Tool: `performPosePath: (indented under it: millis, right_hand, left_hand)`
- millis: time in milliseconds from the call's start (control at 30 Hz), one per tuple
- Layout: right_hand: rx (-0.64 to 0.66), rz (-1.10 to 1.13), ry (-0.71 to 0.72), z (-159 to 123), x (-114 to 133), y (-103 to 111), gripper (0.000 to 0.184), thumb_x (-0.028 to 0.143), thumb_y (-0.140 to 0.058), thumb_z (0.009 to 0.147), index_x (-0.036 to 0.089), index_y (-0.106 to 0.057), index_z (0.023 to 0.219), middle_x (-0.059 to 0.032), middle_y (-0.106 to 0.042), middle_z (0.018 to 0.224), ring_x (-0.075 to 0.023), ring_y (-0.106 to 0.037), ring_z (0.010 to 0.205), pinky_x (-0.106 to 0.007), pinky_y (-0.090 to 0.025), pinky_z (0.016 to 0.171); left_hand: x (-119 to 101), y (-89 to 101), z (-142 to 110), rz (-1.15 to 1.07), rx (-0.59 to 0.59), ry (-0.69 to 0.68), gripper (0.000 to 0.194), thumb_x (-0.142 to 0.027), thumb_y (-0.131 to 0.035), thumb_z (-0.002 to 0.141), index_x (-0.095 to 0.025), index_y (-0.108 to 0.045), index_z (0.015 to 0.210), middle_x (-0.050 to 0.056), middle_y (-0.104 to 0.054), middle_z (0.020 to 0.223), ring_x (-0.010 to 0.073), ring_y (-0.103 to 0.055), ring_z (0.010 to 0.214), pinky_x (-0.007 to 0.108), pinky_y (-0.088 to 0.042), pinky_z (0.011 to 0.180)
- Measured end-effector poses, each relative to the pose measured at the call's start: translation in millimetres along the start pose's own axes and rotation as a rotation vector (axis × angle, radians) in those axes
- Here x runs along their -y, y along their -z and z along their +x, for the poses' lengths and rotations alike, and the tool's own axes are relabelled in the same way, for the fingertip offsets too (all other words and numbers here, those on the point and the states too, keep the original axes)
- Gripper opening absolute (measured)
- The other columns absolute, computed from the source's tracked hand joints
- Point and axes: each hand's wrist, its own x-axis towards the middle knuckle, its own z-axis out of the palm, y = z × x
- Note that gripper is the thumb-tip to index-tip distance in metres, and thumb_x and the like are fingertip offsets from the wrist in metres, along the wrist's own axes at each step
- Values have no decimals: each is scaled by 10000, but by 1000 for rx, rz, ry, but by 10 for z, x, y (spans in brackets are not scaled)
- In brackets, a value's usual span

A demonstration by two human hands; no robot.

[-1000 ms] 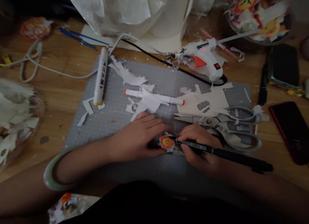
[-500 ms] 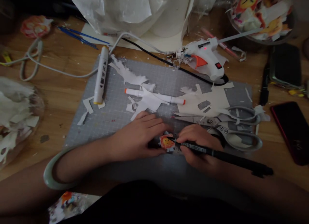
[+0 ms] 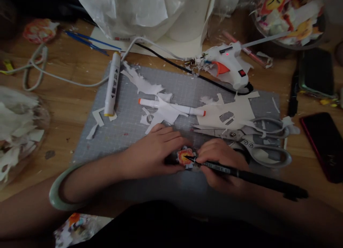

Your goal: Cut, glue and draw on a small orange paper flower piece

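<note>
A small orange-red piece with a yellow middle (image 3: pixel 184 156) lies low on the grey cutting mat (image 3: pixel 123 133). Its left edge is between the thumb and fingers of my left hand (image 3: pixel 159 150), which closes on it. My right hand (image 3: pixel 221 162) grips a black pen (image 3: pixel 230 169), its tip on or just over the yellow middle. Scissors (image 3: pixel 241 135) with grey handles lie beyond my right hand, blades pointing left. A white marker with orange ends (image 3: pixel 184 109) rests under paper scraps (image 3: pixel 166 114) beyond my left hand.
A white glue gun (image 3: pixel 230 64) with its cord stands at the back right. Another white marker (image 3: pixel 112 84) lies on the mat's left. Two phones (image 3: pixel 323 144) are at the right. A bowl of coloured pieces (image 3: pixel 292 44) and a bag of paper scraps (image 3: pixel 18 130) flank the mat.
The pen has tilted slightly and its back end has swung a little right and down. The tip shifts a bit on the small piece. My left hand stays in place.
</note>
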Motion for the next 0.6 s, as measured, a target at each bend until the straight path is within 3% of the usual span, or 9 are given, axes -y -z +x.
performPosePath:
  millis: [467, 600]
  right_hand:
    - [85, -87, 52, 36, -5, -18, 98, 170, -555, 822, 198, -589, 909, -16, -698, 818, -171, -640, 810, -340, -494, 769]
    - [46, -31, 40, -6, -15, -24, 123, 172, -569, 809, 216, -578, 924, -8, -687, 822, -173, -631, 818, -341, -490, 768]
  left_hand:
    - [-3, 0, 5, 2, -8, -11, 342, -389, -621, 823, -180, -559, 1086, 37, -648, 946, 213, -559, 895, 336, -312, 805]
    - [-5, 3, 4, 4, 0, -7, 347, -398, -611, 828, -188, -554, 1099, 33, -647, 954, 214, -559, 897, 340, -314, 805]
